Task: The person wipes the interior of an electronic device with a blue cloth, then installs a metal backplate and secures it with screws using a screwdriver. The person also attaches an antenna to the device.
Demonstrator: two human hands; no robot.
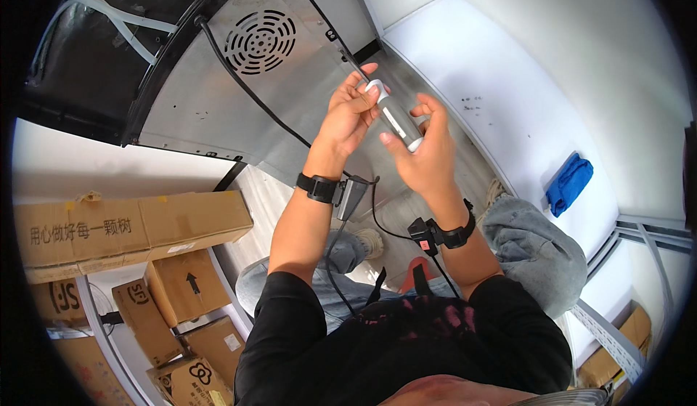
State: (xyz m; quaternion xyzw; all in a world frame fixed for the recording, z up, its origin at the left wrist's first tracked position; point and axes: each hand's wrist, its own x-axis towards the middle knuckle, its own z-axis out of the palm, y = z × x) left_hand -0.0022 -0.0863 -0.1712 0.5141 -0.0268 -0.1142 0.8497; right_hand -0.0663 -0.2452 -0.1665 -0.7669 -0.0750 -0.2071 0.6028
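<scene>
A slim grey cylindrical device with white ends (398, 122) is tilted between my hands, in front of the metal panel's edge. My left hand (348, 115) pinches its upper white end between thumb and fingers. Around the lower end is my right hand (433, 147), its thumb and index finger spread apart. Whether its other fingers touch the device is hard to see. A dark edge or rod passes behind my left fingertips, and I cannot tell if it belongs to the device.
A metal machine panel (210, 101) with a round vent (260, 41) and a black cable (250, 92) stands ahead. Cardboard boxes (185, 286) fill the left side. On the white shelf (479, 79) at right lies a blue cloth (569, 183). Wired black straps circle both wrists.
</scene>
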